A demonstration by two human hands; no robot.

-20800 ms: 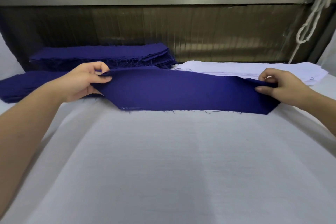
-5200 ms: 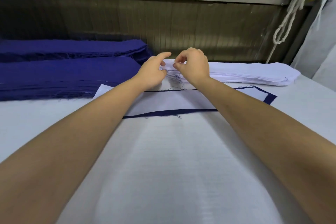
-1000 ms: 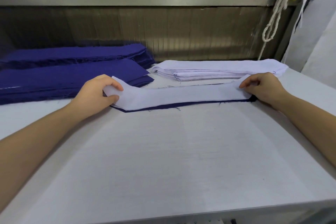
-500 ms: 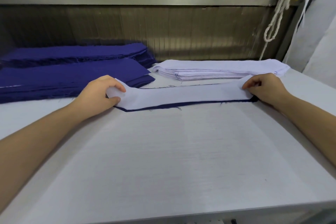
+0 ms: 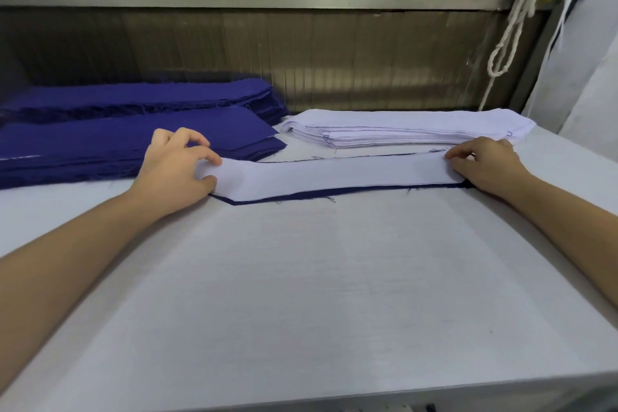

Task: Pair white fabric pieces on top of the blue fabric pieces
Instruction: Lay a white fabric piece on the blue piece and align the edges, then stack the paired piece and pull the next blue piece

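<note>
The white piece (image 5: 334,174) lies lengthwise on the blue piece (image 5: 302,195) near the middle of the tabletop (image 5: 301,294) and covers almost all of it. A narrow blue margin shows along the near side, a thinner line along the far side, and an angled blue corner sticks out under the left end. My left hand (image 5: 177,167) pinches the white piece's left end, thumb under and fingers curled over, with that end raised a little. My right hand (image 5: 481,160) grips the right end with bent fingers. To finish well, I think I should hold the strip lightly taut between both hands, ease it toward me until the near edges meet, match the slanted corners, then lay the left end flat without dragging the blue. Just behind sits the white stack (image 5: 401,130); the blue stacks (image 5: 100,147) lie at the back left.
</note>
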